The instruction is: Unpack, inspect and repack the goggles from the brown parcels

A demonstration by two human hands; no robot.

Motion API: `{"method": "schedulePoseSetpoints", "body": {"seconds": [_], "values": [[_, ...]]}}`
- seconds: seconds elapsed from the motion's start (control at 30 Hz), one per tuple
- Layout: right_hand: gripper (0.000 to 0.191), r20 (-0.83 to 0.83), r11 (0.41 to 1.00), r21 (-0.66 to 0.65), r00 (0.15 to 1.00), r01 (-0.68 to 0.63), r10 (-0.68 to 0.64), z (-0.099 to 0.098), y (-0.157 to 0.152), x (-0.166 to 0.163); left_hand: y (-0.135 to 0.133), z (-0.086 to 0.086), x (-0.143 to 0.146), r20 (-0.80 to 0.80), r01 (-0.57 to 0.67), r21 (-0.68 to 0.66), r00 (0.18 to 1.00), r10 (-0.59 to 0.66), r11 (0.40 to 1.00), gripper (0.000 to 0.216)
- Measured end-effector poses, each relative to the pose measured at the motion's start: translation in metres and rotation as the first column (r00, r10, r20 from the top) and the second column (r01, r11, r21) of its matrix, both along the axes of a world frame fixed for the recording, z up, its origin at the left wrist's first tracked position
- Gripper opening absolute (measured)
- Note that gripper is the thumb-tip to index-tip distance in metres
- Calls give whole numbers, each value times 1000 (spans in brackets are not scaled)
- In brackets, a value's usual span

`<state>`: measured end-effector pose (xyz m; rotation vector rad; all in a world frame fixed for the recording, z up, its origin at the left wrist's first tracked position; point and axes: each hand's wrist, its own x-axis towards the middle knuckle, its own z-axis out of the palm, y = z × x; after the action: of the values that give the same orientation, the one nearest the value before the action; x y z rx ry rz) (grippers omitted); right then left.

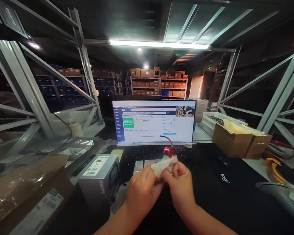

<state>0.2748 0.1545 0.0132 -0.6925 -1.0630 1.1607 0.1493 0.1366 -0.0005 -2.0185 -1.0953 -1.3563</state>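
Note:
My left hand (143,187) is closed on the left end of a crumpled white slip of paper (161,167), held above the black desk mat. At the slip's right end, my right hand (182,182) pinches with thumb and bent fingers. Behind the slip, a thin red and black cable (171,143) curves up in front of the monitor, near a red glow; what it belongs to is mostly hidden. Just beyond my left hand is a light open box (138,165), partly covered. A grey printed box (100,178) stands to the left, with translucent plastic (119,199) beside my left forearm.
A lit monitor (154,125) stands behind a black keyboard (132,155). On the right are a mouse (222,160), cardboard boxes (230,142) holding yellowish packets, and a yellow tape dispenser (274,169). A large carton (44,202) with plastic wrap occupies the left. Metal posts flank the desk.

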Motion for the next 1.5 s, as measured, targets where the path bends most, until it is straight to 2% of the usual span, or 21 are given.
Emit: {"method": "schedulePoseSetpoints", "body": {"seconds": [0.1,0.17,0.23,0.3,0.37,0.43,0.53,0.63,0.73,0.8,0.87,0.93,1.0,1.07,1.1,1.17,1.23,1.37,1.5], "values": [[48,124,996,21,988,84,-86,-5,-4,-6,2,-3,2,75,-19,-30,997,21,999,13],[46,144,995,40,985,86,-91,-3,-5,-4,3,-2,2,89,-21,-15,996,23,1000,18],[48,63,1000,7,998,10,-10,3,-2,3,3,1,0,46,16,3,999,-16,1000,12],[43,-95,989,-62,987,-134,128,12,5,14,4,5,-5,-55,77,42,996,-74,996,9],[38,-232,952,-118,940,-282,249,20,14,26,5,10,-11,-183,132,102,977,-111,986,22],[41,-295,912,-164,901,-376,318,26,21,37,8,13,-16,-277,175,142,952,-131,974,21],[43,-345,877,-208,872,-433,349,31,26,45,13,14,-21,-323,232,138,930,-178,963,16],[41,-342,874,-201,868,-442,360,31,28,47,16,17,-25,-322,278,103,918,-233,955,11],[43,-214,839,-173,851,-516,480,31,37,55,17,23,-35,-343,296,54,902,-261,954,14],[43,-21,803,-169,817,-571,576,30,48,69,17,28,-43,-350,270,12,903,-249,963,20],[41,185,811,-148,790,-566,585,31,60,89,18,32,-52,-321,235,-31,918,-233,971,19],[40,325,882,-60,826,-468,460,35,69,111,18,35,-58,-269,228,-78,933,-240,971,13],[37,409,952,78,880,-295,240,40,72,131,17,37,-61,-240,247,-133,932,-273,960,11],[35,479,967,208,877,-147,30,46,68,144,17,38,-61,-240,267,-178,921,-305,947,13],[37,509,960,256,860,-113,-35,49,64,147,16,39,-60,-245,277,-191,916,-319,942,13],[46,566,943,307,821,-126,-74,53,54,147,15,38,-58,-255,289,-208,906,-337,934,14],[52,614,931,300,789,-210,-19,54,45,141,14,37,-56,-265,293,-240,897,-353,925,14],[49,674,879,180,706,-441,217,51,35,122,13,35,-52,-299,278,-321,877,-376,905,14],[41,756,816,23,544,-578,364,46,31,106,12,32,-46,-343,253,-372,857,-385,893,17]]}}
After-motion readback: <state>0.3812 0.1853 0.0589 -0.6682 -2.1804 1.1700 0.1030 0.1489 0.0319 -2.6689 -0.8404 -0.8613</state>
